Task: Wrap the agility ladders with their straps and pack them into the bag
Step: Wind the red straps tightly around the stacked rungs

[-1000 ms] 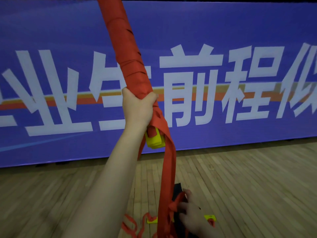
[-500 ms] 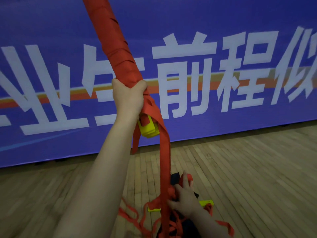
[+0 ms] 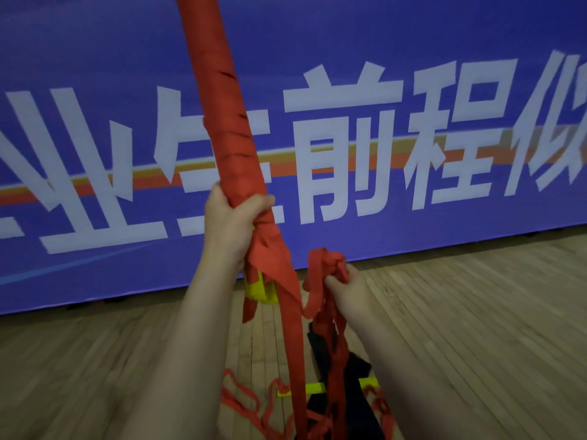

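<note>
Head view: two bare hands, one wrapped ladder bundle, loose red strap, one dark bag, one banner, one wooden floor.

Left hand (image 3: pixel 233 223) at the centre of the frame, fingers curled tight around the wrapped ladder bundle (image 3: pixel 222 106), thumb pressed on the right side of it. Bundle long and red, wound with strap, tilted a little to the left, rising from the fist to the top edge of the frame. Yellow rung ends (image 3: pixel 259 289) visible just below the left fist, partly hidden by red strap.

Right hand (image 3: pixel 347 285) lower and to the right of centre, closed in a fist on a bunch of loose red strap (image 3: pixel 327 265). One flat length of strap hanging from the bundle down to the bottom edge; more loops lying on the wooden floor (image 3: pixel 476 312) at lower centre.

Dark bag (image 3: pixel 355 404) on the floor at lower centre, between the two forearms, partly covered by strap. One more yellow rung (image 3: pixel 313 389) lying across it, touching the strap.

Blue banner (image 3: pixel 444 42) with large white characters and one orange stripe filling the upper half of the frame.
</note>
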Demonstrator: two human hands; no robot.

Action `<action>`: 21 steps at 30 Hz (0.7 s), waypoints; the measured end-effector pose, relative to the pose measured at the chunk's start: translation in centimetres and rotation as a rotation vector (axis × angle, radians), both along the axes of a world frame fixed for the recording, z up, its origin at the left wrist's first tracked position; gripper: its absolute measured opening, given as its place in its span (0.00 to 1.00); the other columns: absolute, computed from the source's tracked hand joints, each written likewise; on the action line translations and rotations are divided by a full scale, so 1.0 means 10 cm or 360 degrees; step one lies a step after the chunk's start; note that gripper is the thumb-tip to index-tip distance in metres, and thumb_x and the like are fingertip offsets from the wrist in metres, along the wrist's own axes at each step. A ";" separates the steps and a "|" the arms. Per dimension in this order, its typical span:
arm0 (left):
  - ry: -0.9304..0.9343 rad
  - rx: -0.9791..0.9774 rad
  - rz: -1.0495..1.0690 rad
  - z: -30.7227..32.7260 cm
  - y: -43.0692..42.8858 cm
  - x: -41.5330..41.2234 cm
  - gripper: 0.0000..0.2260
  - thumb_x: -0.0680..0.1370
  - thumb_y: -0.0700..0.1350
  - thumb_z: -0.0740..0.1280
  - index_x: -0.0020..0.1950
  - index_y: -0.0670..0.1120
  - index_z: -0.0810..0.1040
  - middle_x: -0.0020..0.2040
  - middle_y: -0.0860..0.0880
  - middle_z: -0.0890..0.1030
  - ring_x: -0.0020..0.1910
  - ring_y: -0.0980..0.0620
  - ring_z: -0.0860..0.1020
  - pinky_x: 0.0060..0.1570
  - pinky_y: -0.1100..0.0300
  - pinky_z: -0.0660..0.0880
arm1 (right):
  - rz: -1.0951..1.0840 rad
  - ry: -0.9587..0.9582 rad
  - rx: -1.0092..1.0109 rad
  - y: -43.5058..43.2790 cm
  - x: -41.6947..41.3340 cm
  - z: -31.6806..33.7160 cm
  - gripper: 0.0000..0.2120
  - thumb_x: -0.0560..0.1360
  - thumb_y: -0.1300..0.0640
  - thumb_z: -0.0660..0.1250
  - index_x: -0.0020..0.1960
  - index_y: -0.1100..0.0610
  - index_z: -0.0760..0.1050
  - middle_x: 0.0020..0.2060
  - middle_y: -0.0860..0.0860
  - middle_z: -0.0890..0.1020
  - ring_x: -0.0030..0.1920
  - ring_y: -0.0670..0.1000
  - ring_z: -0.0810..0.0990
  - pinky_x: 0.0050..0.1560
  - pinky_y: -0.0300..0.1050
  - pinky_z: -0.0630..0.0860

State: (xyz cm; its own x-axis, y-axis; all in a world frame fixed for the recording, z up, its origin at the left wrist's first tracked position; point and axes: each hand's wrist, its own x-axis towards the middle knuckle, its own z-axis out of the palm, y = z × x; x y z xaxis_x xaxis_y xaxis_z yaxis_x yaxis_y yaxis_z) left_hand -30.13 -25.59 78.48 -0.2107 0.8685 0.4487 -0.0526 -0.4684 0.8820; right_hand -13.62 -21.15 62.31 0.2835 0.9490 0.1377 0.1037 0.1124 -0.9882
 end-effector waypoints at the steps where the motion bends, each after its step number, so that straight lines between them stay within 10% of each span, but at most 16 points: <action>1: 0.0019 -0.0030 -0.0024 -0.07 -0.02 -0.01 0.13 0.66 0.38 0.73 0.48 0.47 0.75 0.37 0.50 0.79 0.28 0.57 0.78 0.27 0.62 0.75 | -0.0010 0.0033 0.0061 0.01 0.01 0.18 0.04 0.68 0.62 0.66 0.40 0.63 0.74 0.30 0.56 0.78 0.28 0.48 0.76 0.30 0.42 0.73; 7: -0.0135 -0.0179 -0.0408 -0.40 -0.17 0.05 0.22 0.56 0.39 0.72 0.49 0.43 0.78 0.33 0.52 0.82 0.28 0.55 0.77 0.27 0.63 0.73 | 0.0116 -0.0027 0.0447 -0.01 0.01 1.09 0.06 0.72 0.66 0.66 0.47 0.67 0.73 0.36 0.58 0.80 0.36 0.50 0.79 0.38 0.45 0.76; 10: -0.0252 -0.0186 -0.0568 -0.42 -0.27 0.13 0.26 0.55 0.36 0.71 0.52 0.43 0.77 0.30 0.53 0.80 0.26 0.56 0.76 0.25 0.64 0.72 | 0.0079 -0.0517 0.0642 -0.12 -0.02 1.39 0.08 0.70 0.65 0.68 0.42 0.61 0.69 0.29 0.50 0.75 0.27 0.41 0.71 0.29 0.36 0.69; 14: -0.0334 -0.0122 -0.0646 -0.40 -0.35 0.22 0.27 0.53 0.35 0.71 0.53 0.43 0.77 0.34 0.48 0.83 0.29 0.53 0.79 0.28 0.63 0.75 | -0.0156 -0.1247 0.0593 -0.20 -0.07 1.50 0.14 0.72 0.55 0.68 0.44 0.55 0.62 0.30 0.48 0.73 0.32 0.54 0.72 0.28 0.46 0.66; 21: -0.0294 -0.0014 -0.0662 -0.27 -0.35 0.15 0.23 0.51 0.44 0.73 0.45 0.55 0.83 0.34 0.49 0.81 0.31 0.51 0.76 0.30 0.57 0.75 | -0.0146 -0.1299 0.0670 -0.30 -0.09 1.57 0.15 0.72 0.57 0.68 0.44 0.53 0.61 0.34 0.51 0.77 0.34 0.56 0.75 0.30 0.50 0.70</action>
